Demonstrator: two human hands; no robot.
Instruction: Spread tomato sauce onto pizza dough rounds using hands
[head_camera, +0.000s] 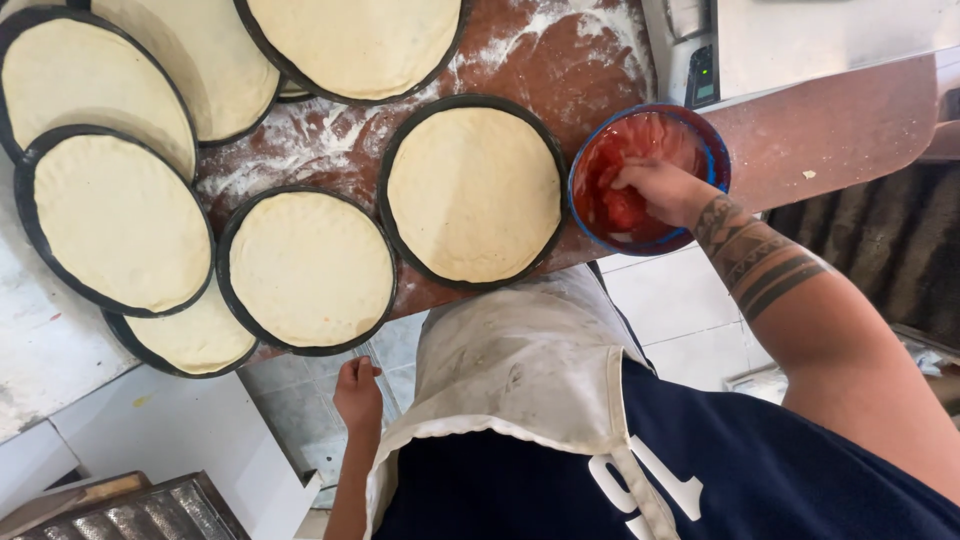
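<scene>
Right hand (650, 185) is scooping in the sauce bowl (715, 150), grip hidden. Left hand (357, 392) hangs below-left, curled, empty. Saucing needs the base (473, 192) beside the bowl.

A reddish-brown worktop (560, 60) runs across the upper part of the view, dusted with white flour (300, 140) that lies thickest toward its far edge and middle. Below its near edge the floor (680, 310) is laid in pale grey tiles with darker joints. At the left stands a white counter (50, 370), and a ridged metal tray (150, 515) sits in the bottom left corner. A grey metal appliance (800, 35) fills the top right corner. The light is even and soft.
</scene>
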